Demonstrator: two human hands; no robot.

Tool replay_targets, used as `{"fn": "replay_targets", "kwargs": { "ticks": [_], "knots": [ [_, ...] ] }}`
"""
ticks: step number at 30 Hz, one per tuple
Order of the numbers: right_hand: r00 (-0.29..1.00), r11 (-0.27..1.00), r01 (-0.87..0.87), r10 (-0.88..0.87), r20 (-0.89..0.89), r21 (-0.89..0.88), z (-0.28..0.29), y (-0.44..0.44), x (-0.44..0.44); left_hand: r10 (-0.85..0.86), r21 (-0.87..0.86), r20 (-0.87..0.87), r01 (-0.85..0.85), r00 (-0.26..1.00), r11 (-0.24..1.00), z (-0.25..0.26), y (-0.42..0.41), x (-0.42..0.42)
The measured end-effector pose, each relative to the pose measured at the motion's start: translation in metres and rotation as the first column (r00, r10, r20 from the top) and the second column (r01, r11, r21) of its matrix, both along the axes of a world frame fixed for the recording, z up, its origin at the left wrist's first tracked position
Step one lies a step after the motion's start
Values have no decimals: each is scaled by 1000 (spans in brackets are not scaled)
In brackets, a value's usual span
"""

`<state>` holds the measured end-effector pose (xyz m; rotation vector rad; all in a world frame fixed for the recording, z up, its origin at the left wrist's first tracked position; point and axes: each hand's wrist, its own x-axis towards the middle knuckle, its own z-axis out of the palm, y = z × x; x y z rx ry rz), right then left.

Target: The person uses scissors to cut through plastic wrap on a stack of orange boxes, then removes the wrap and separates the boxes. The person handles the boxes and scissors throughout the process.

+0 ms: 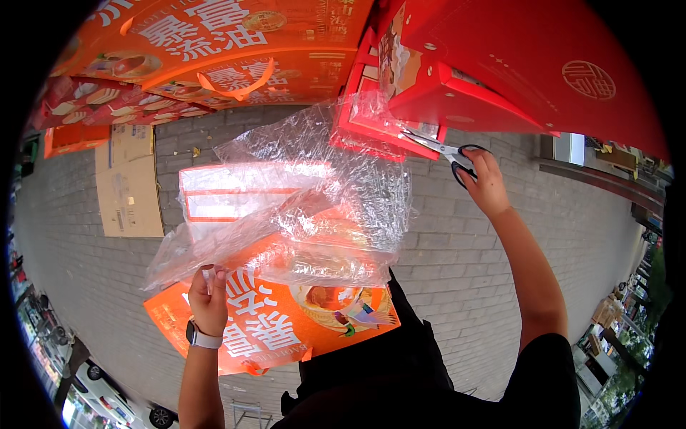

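My left hand (208, 300), with a watch on its wrist, pinches the near edge of a crumpled sheet of clear plastic film (370, 209). Under the film, an orange gift box (268, 322) lies in front of my body; it bears large white writing and a picture of a duck beside a bowl. White panels with orange edging (236, 182) show through the plastic beyond it. My right hand (485, 182) grips a pair of scissors (453, 153) by their black handles. Their blades point left, slightly apart, over the rim of a red box (412, 142).
Orange gift boxes (209, 37) with ribbon handles stand at the far left, above red patterned packages (118, 102). Large red gift boxes (509, 64) tower at the far right. Flattened cardboard (131, 187) lies on the grey paving (461, 257). A white car (102, 397) is at lower left.
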<state>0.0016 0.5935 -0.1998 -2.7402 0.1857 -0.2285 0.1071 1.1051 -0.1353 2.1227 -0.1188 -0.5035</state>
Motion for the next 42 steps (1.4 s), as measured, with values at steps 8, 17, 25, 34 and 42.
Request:
{"fn": "replay_targets", "kwargs": {
  "ticks": [8,17,25,34,42],
  "knots": [
    [991,990,-123,126,35,-64,-1,22,54,-70,85,46,66,996,994,2,-4,3],
    [926,894,-377,367,86,242,92,267,39,-246,215,320,183,915,959,-5,-9,20],
    [879,862,-447,473,-66,239,57,240,78,-585,583,423,287,692,760,-35,8,84],
    [935,991,-13,59,-350,130,47,163,92,-657,764,356,198,665,614,-95,-8,173],
    [996,999,-24,28,-90,47,40,183,87,-652,655,60,463,756,597,-111,-73,179]
  ]
}}
